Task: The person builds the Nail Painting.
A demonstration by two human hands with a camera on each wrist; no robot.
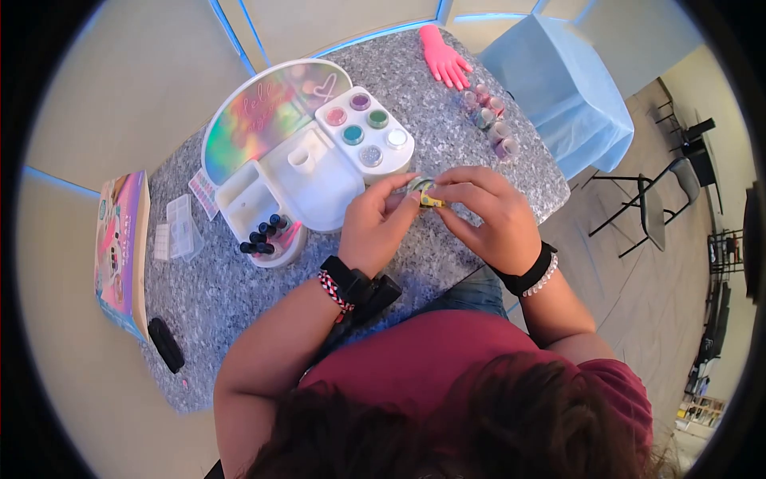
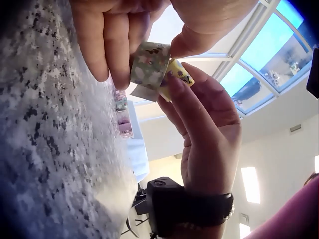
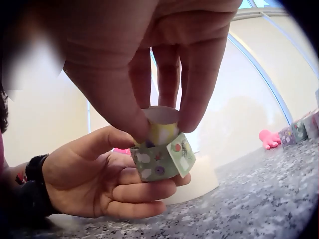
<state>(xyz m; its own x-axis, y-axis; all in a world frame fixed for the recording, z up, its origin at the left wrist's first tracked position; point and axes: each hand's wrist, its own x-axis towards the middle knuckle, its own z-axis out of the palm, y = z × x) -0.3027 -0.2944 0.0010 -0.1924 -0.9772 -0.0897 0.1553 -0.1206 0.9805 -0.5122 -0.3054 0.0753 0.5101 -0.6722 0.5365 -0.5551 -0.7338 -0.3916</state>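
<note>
My left hand (image 1: 371,231) holds a short green strip (image 3: 155,163) printed with flowers, bent into a curl in the right wrist view. Thumb and fingertips of my right hand (image 1: 499,219) pinch a small yellow patterned roll (image 3: 164,132), which sits partly inside the green curl. From the left wrist, the green strip (image 2: 149,65) overlaps the yellow roll (image 2: 179,74). Both hands meet above the granite-patterned table, just in front of a white nail-art station (image 1: 323,188) with a holographic back panel.
Glitter pots (image 1: 353,134) fill the station's right tray; dark-capped bottles (image 1: 259,238) stand at its left. A pink model hand (image 1: 443,57) and several small jars (image 1: 483,118) lie at the far right. A colourful box (image 1: 121,247), clear case (image 1: 183,219) and black pouch (image 1: 165,345) are leftward.
</note>
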